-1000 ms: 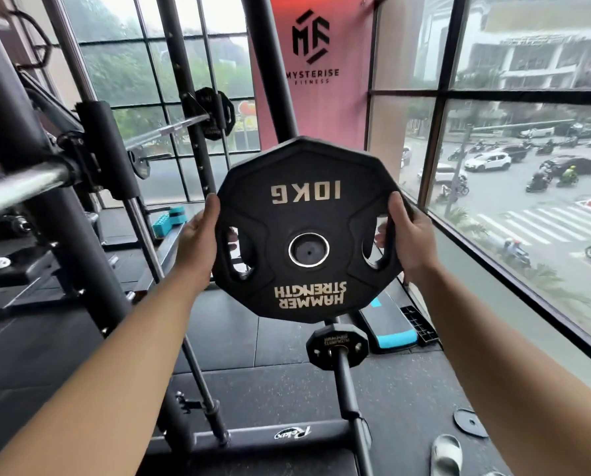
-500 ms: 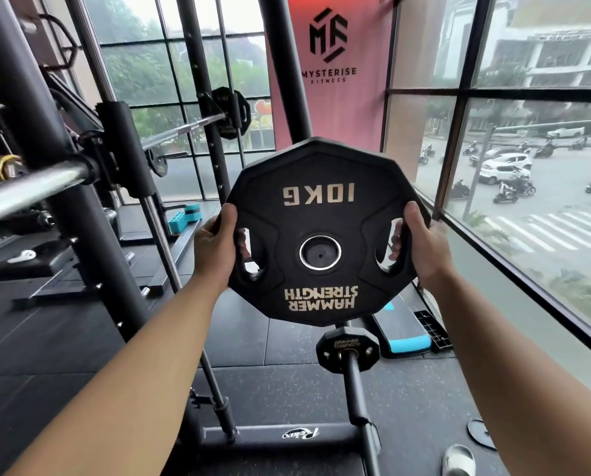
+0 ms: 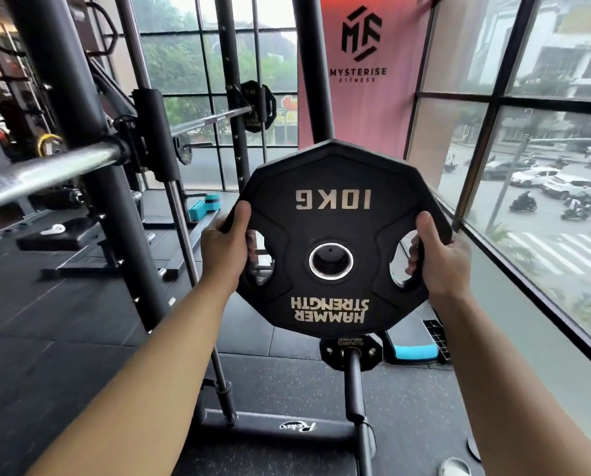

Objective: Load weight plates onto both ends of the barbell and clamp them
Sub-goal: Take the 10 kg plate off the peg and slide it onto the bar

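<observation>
A black 10 kg weight plate [image 3: 335, 201] with upside-down lettering is held upright in front of me. My left hand [image 3: 223, 250] grips its left grip slot and my right hand [image 3: 438, 259] grips its right grip slot. The chrome sleeve of the barbell [image 3: 43, 171] lies on the rack at the left, bare and well to the left of the plate. The barbell's far end [image 3: 218, 116] carries a black plate [image 3: 258, 106].
Black rack uprights [image 3: 77, 108] stand at left and behind the plate. A storage peg with a small black plate [image 3: 350, 352] juts out below the held plate. Large windows [image 3: 544, 201] run along the right. A blue step [image 3: 412, 345] lies on the floor.
The plate, held the same way in both hands, sits lower and further right in view, now covering the top of the small plate on the peg. The barbell sleeve shows closer at left.
</observation>
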